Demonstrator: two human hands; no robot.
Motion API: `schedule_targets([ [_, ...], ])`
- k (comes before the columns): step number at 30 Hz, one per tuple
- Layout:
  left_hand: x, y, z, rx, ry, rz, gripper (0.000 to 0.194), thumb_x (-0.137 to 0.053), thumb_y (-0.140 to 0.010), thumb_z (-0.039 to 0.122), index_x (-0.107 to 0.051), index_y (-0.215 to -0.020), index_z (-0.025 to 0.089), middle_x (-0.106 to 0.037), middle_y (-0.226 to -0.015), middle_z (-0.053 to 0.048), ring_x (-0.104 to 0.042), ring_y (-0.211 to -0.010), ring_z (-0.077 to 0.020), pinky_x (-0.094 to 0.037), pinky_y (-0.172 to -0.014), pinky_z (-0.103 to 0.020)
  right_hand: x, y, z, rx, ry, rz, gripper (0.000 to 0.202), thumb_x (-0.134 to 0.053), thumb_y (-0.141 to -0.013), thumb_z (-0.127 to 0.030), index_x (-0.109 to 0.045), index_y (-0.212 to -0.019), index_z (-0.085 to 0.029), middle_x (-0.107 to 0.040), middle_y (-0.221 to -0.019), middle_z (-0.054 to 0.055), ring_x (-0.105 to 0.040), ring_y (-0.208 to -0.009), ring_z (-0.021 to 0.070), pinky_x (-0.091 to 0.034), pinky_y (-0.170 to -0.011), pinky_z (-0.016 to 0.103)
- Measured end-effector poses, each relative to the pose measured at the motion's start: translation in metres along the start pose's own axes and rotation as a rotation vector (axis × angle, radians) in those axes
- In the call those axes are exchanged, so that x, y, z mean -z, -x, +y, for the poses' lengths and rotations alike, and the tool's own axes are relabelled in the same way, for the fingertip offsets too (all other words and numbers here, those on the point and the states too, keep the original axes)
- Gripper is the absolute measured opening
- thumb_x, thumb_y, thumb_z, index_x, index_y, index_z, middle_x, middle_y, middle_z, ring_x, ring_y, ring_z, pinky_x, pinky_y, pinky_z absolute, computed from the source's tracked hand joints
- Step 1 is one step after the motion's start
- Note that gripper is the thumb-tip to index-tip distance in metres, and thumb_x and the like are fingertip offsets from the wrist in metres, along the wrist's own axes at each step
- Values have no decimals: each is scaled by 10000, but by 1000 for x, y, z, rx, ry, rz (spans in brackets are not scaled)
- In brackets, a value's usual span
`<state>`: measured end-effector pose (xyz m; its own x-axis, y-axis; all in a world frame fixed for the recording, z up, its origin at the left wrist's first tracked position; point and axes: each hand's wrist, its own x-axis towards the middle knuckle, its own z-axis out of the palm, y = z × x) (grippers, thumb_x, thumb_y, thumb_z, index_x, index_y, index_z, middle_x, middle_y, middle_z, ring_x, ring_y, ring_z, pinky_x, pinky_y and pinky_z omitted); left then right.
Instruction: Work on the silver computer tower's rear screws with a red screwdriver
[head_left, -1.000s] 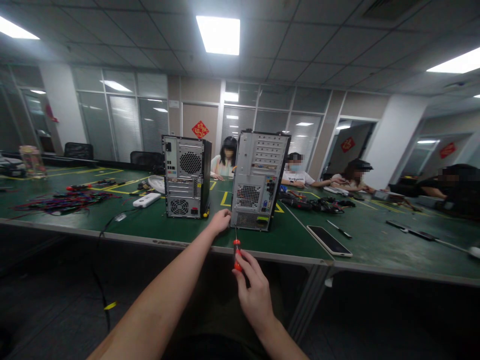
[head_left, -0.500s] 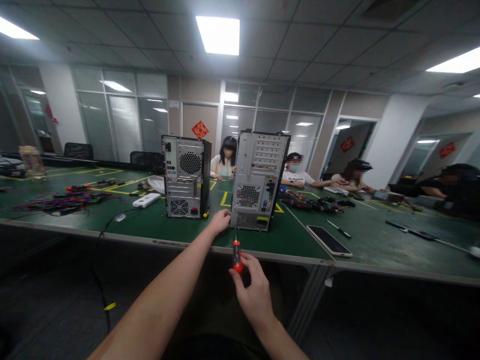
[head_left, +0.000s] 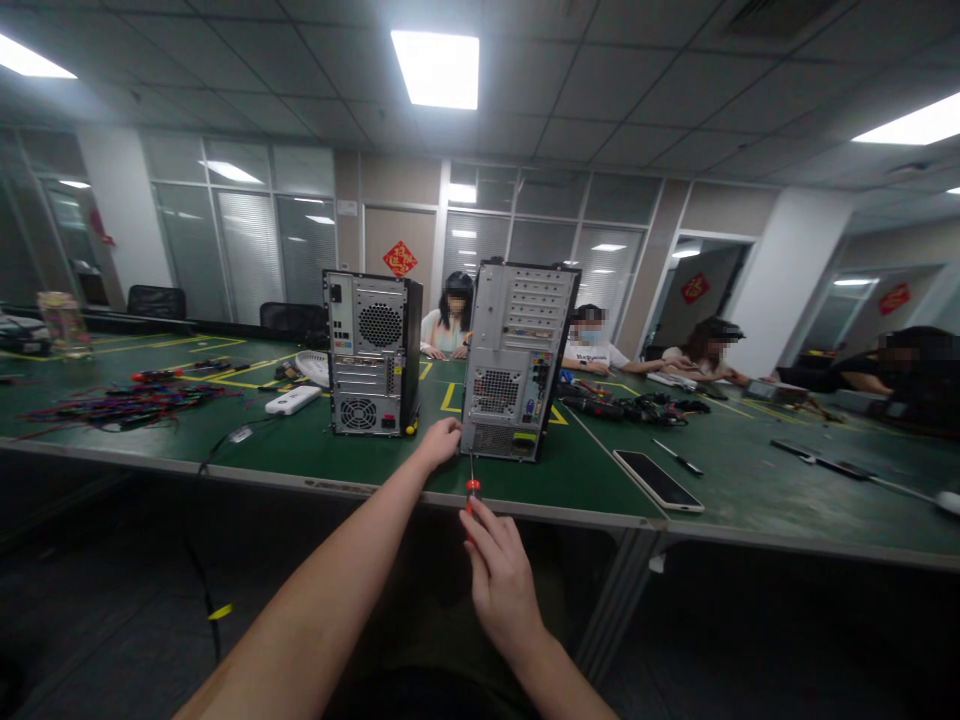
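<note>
A grey computer case [head_left: 507, 400] stands upright with its back panel towards me. My left hand [head_left: 441, 442] is closed at its lower left edge, touching it there; the fingertips are partly hidden. In my right hand [head_left: 501, 570] is a screwdriver [head_left: 473, 487] with a red and dark handle. The fingers are wrapped about the handle, covering most of it. Its thin shaft points up at the lower left corner of the case's back; I cannot make out the tip's contact. A second, smaller computer case [head_left: 367, 375] stands upright to the left.
On the green table [head_left: 405, 475] at left lie bundled cables [head_left: 142, 403] and a white power strip [head_left: 292, 400]. To the right are a phone [head_left: 658, 481], a slim tool [head_left: 677, 457] and a dark cable pile [head_left: 637, 407]. Several people sit across the table.
My right hand has shifted its grip up the screwdriver handle, with the fingers now stretched further over it. The left hand and both cases have stayed put.
</note>
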<state>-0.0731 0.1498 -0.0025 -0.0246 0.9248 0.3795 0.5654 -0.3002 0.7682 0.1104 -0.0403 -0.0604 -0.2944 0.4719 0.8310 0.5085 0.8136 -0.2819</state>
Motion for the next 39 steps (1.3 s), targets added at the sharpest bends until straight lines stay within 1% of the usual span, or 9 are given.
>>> schedule_targets([
  [3, 0, -1, -2, 2, 12, -9, 191, -503, -865, 140, -693, -846, 148, -727, -865, -55, -619, -774, -169, -436, -703, -261, 0, 0, -1, -93, -46, 54, 347, -585, -966, -149, -671, -1291, -231, -666, -1353, 117, -643, -1218, 257, -551, -1036, 436],
  [6, -1, -2, -6, 1, 21, -11, 191, -506, -869, 148, -696, -858, 148, -726, -864, -51, -615, -764, -165, -432, -685, -256, 2, -2, -2, -180, -92, 102, 244, -670, -938, -230, -691, -1180, -215, -691, -1266, 127, -671, -1171, 267, -569, -1003, 412],
  [10, -2, -3, -7, 0, 26, -7, 196, -506, -872, 159, -702, -867, 148, -722, -856, -50, -617, -762, -164, -439, -680, -252, 4, -4, -2, -217, -111, 113, 201, -738, -899, -277, -715, -1090, -216, -706, -1206, 123, -694, -1111, 275, -595, -954, 404],
  [13, -3, -3, -6, -2, 8, -3, 191, -506, -862, 146, -696, -845, 151, -716, -830, -47, -622, -764, -164, -448, -702, -252, 4, -4, -2, -184, -118, 107, 265, -713, -917, -245, -717, -1182, -227, -701, -1251, 119, -692, -1142, 264, -589, -982, 399],
  [18, -2, -2, -3, -12, -13, 7, 187, -502, -859, 147, -686, -825, 157, -710, -811, -46, -629, -789, -177, -451, -726, -260, 2, -1, 0, -54, -59, 38, 435, -555, -972, -110, -664, -1355, -285, -657, -1393, 89, -656, -1221, 240, -560, -1038, 432],
  [22, -1, -2, -3, -5, -15, 3, 187, -498, -851, 138, -681, -822, 157, -710, -819, -47, -625, -789, -178, -445, -723, -264, 0, 0, 0, -55, -45, 13, 429, -539, -969, -96, -668, -1336, -277, -655, -1396, 91, -653, -1216, 245, -558, -1035, 451],
  [30, -1, -1, -3, 12, 13, -10, 190, -499, -861, 151, -689, -852, 152, -711, -805, -45, -627, -771, -172, -432, -680, -255, 5, -4, -2, -238, -151, 98, 236, -757, -881, -270, -719, -1108, -220, -705, -1237, 122, -695, -1130, 278, -597, -973, 417],
  [34, -2, -2, -4, -6, 17, -1, 182, -504, -852, 145, -684, -830, 154, -706, -796, -38, -620, -759, -170, -436, -692, -259, 5, -4, -2, -215, -153, 89, 288, -714, -913, -239, -726, -1201, -232, -692, -1287, 126, -691, -1164, 272, -601, -983, 412],
  [39, -3, -4, -6, -9, 11, -1, 179, -502, -849, 131, -675, -813, 158, -711, -813, -37, -621, -768, -169, -432, -695, -257, 1, -2, 0, -115, -109, 43, 419, -520, -989, -128, -682, -1346, -275, -583, -1475, 115, -605, -1323, 251, -548, -1080, 435],
])
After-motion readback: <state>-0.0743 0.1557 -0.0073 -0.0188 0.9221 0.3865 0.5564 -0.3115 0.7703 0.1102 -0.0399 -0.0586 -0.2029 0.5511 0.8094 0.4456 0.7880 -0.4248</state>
